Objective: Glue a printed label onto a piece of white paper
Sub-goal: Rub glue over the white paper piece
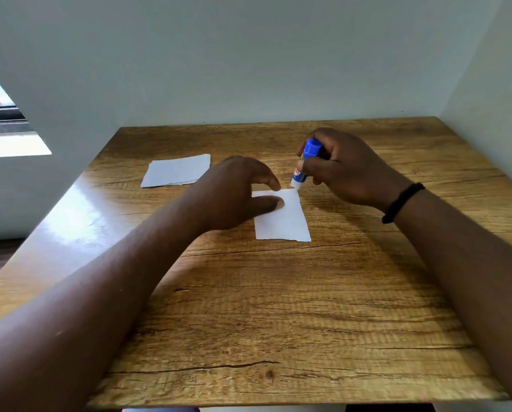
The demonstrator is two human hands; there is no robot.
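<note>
Both forearms are bare, no sleeves in view. The right wrist wears a black band (pixel 403 202), seemingly braided cord or beads, though the texture is too soft to tell.

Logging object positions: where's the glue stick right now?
Head view, right of centre: the glue stick is gripped in the right hand, tilted, its tip just above the far right corner of the paper piece.

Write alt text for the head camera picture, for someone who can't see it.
On a wooden table, a person's right hand holds a blue glue stick tip-down at the far corner of a small white paper, which the left hand steadies with its thumb. A stack of white papers lies farther back on the left.
</note>
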